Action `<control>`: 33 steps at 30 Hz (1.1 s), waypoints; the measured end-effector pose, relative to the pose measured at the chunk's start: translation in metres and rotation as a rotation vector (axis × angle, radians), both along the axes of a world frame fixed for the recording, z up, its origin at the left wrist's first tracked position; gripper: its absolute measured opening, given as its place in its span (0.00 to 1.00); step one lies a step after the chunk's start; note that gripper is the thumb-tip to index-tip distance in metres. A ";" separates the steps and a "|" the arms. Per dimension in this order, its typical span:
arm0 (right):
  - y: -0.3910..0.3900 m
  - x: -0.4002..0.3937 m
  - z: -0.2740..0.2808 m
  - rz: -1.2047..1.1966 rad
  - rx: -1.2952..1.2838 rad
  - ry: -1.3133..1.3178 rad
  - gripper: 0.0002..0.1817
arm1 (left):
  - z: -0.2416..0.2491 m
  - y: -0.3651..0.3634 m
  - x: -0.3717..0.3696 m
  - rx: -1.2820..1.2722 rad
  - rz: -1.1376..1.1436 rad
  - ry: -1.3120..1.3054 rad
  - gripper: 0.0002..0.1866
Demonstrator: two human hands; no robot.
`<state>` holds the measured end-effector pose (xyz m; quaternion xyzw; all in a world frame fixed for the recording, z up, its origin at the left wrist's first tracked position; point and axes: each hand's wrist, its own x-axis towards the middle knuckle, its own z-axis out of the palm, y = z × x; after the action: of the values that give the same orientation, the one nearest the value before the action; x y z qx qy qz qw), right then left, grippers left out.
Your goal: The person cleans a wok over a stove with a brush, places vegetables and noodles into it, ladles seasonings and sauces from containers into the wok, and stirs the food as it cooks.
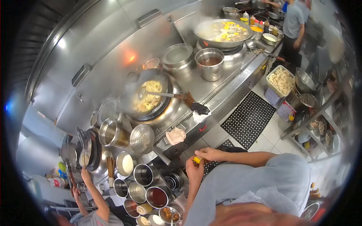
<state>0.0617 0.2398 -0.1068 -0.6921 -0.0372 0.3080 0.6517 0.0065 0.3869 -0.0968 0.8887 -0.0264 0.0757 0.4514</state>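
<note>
In front of my body, a small yellow object [197, 160] sits between my two hands; its kind is too small to make out. My left hand [194, 170] has its fingers closed around it from below. Fingers of my right hand [210, 154] are bent closed at its upper side. Ahead, a wok [130, 88] holds pale yellow, steaming food [151, 98], with a ladle [158, 94] resting in it, handle towards me. A crumpled pale cloth [175, 136] lies on the counter edge near a perforated skimmer [142, 139].
Several metal pots [143, 174] of sauces stand at lower left. A co-worker's arm [94, 190] reaches to another wok [86, 154]. A big steaming pan [223, 43] is at the back. A black mat [249, 120], a tub [281, 81] and a rack [315, 128] are on the right.
</note>
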 end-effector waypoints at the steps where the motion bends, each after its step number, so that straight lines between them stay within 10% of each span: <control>1: 0.002 -0.002 0.003 0.012 -0.182 -0.205 0.31 | 0.000 -0.001 0.001 -0.005 0.020 0.001 0.19; 16: 0.009 0.010 0.000 -0.028 -0.114 -0.450 0.17 | 0.021 -0.005 0.001 -0.149 0.110 -0.062 0.15; 18: 0.004 0.015 -0.018 -0.042 0.213 0.201 0.14 | 0.019 -0.007 -0.001 -0.222 0.121 -0.008 0.15; 24: -0.011 0.014 -0.027 -0.106 0.399 0.500 0.15 | 0.017 -0.003 -0.010 -0.271 0.090 0.085 0.20; 33: 0.002 -0.002 0.002 0.098 -0.040 0.076 0.23 | -0.003 0.002 -0.010 -0.075 0.057 -0.032 0.19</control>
<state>0.0597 0.2416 -0.1045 -0.6901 -0.0402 0.3662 0.6230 -0.0035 0.3890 -0.1000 0.8703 -0.0055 0.1039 0.4813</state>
